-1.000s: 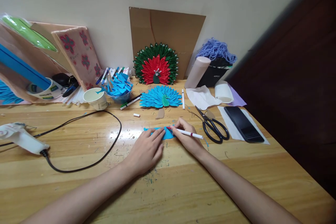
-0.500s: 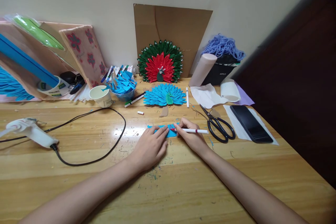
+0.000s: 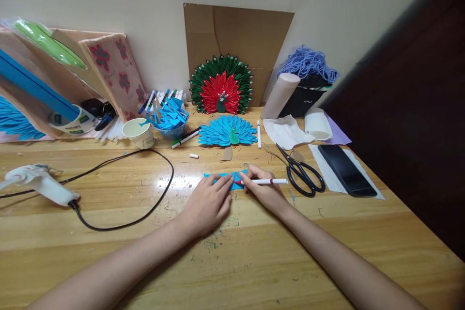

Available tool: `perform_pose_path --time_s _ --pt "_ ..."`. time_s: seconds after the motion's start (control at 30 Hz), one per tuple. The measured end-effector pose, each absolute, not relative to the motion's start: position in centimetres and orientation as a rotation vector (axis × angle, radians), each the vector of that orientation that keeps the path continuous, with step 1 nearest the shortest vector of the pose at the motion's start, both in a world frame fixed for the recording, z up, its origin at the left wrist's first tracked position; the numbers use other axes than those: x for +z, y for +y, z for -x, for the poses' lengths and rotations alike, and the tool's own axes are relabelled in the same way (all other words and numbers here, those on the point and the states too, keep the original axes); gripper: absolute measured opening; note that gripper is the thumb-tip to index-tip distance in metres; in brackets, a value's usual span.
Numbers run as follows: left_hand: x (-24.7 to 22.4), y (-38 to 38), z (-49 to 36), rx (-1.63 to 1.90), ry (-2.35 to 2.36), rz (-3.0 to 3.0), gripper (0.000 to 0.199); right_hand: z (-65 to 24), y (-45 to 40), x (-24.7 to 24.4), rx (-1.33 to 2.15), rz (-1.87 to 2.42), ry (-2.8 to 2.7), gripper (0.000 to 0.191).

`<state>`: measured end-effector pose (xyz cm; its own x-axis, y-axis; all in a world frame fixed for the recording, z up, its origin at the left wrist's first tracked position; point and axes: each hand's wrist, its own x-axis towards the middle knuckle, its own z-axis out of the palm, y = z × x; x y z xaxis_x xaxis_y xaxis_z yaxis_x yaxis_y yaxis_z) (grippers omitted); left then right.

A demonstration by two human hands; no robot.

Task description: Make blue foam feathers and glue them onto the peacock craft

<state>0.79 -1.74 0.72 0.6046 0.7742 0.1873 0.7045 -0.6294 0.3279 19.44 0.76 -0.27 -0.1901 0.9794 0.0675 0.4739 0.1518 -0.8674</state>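
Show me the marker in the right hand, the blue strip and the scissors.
Held marker (image 3: 267, 181): head view, on its white barrel.
Blue strip (image 3: 237, 186): head view, uncovered part below the marker's tip.
Scissors (image 3: 294, 162): head view, near the pivot.

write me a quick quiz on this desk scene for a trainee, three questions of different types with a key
1. Short answer: which hand holds the white pen, whose red tip is at the blue strip?

2. True or false: the phone lies on a white sheet.

3. Fill in the blank: the fan-shaped craft in front of the cardboard has a green outer part and a ____ inner part.

Key:
1. The right hand.
2. True.
3. Red.
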Motion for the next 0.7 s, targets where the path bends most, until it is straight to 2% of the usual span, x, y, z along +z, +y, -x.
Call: perform_pose_path --time_s 0.7 --pt "0.62 -1.78 -0.8 0.46 1.217 -2.621 0.041 -19.44 0.37 -0.25 1.114 1.315 -1.732 0.036"
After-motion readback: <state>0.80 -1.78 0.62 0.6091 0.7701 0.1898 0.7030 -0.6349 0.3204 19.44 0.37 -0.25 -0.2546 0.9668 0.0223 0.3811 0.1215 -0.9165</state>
